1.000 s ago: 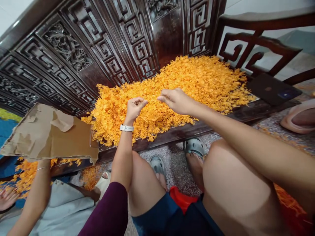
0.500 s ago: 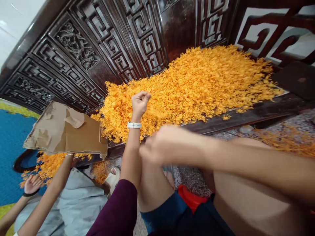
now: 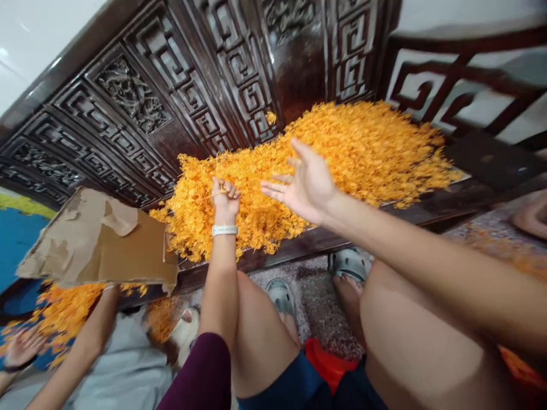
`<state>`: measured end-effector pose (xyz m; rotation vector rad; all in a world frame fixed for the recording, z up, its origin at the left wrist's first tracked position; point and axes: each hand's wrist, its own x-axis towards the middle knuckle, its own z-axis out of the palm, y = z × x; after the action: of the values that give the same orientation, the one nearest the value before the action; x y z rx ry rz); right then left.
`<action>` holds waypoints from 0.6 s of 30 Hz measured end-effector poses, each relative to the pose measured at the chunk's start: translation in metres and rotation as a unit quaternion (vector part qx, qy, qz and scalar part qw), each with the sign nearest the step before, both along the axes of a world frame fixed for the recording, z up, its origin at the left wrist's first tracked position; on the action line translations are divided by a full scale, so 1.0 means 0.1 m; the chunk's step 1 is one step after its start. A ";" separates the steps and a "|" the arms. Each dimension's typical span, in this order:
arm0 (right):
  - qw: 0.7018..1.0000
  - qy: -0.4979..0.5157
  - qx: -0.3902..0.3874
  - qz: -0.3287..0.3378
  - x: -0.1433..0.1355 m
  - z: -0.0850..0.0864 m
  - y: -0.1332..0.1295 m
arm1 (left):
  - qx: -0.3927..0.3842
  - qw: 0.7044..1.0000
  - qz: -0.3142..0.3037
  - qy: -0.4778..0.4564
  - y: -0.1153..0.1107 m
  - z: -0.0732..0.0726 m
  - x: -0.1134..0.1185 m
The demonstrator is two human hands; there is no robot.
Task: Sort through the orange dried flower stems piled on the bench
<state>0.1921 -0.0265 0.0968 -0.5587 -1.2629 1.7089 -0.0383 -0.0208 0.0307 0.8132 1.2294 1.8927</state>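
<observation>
A long pile of orange, frilly, flower-like pieces (image 3: 354, 151) covers the seat of a dark carved wooden bench (image 3: 299, 74). At the pile's left part my left hand (image 3: 226, 199), with a white band on its wrist, is palm up with curled fingers. A thin pale orange strand (image 3: 220, 192) crosses those fingers. My right hand (image 3: 307, 185) is open over the middle of the pile, fingers spread, with nothing seen in it. One small orange piece (image 3: 270, 118) shows against the bench back, above the pile; whether it is in the air I cannot tell.
A torn cardboard sheet (image 3: 132, 250) lies at the left of the bench. Another person's hand (image 3: 25, 344) is beside more orange pieces (image 3: 70, 310) there. A dark flat object (image 3: 491, 156) lies at the bench's right end. Something red (image 3: 327, 364) is between my legs.
My right hand has gone from a blurred, closed shape near my left forearm to open over the pile. My left hand has turned palm up and shifted slightly left. The small piece now appears above the pile.
</observation>
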 end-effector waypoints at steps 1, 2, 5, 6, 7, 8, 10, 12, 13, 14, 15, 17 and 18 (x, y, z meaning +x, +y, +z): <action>1.000 0.010 -0.016 -0.003 0.01 -0.09 0.11 | -0.002 1.000 -0.012 -0.029 0.01 0.00 0.08; 0.999 0.011 -0.030 -0.001 0.01 -0.16 0.19 | -0.003 0.998 -0.026 -0.053 0.02 0.00 0.16; 0.997 -0.016 -0.066 -0.038 0.02 -0.29 0.32 | 0.011 0.989 -0.077 -0.125 0.04 0.04 0.41; 0.995 -0.040 -0.063 -0.060 0.01 -0.29 0.34 | 0.021 0.984 -0.101 -0.145 0.02 0.07 0.48; 0.993 -0.076 -0.045 -0.082 0.01 -0.30 0.35 | 0.032 0.979 -0.123 -0.161 0.00 0.11 0.54; 0.987 -0.127 -0.009 -0.100 0.01 -0.30 0.36 | 0.043 0.974 -0.143 -0.171 -0.03 0.16 0.57; 0.955 -0.249 0.109 -0.118 0.02 -0.34 0.39 | 0.065 0.967 -0.164 -0.181 -0.09 0.26 0.60; 0.905 -0.343 0.231 -0.098 0.05 -0.42 0.44 | 0.094 0.964 -0.161 -0.192 -0.15 0.33 0.59; 0.886 -0.364 0.278 -0.077 0.06 -0.47 0.46 | 0.112 0.961 -0.152 -0.200 -0.17 0.35 0.58; 0.874 -0.368 0.312 -0.048 0.06 -0.53 0.49 | 0.129 0.959 -0.141 -0.208 -0.18 0.35 0.57; 0.872 -0.359 0.333 -0.018 0.05 -0.58 0.51 | 0.141 0.959 -0.129 -0.211 -0.19 0.35 0.56; 0.886 -0.313 0.342 0.017 0.01 -0.66 0.54 | 0.144 0.962 -0.112 -0.203 -0.17 0.31 0.55; 0.899 -0.282 0.334 0.019 -0.02 -0.68 0.56 | 0.137 0.965 -0.109 -0.194 -0.16 0.29 0.56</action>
<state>0.1900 0.0297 0.0290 -0.6204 -2.1589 1.0383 0.0173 -0.0365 0.0597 0.6442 0.6241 1.9439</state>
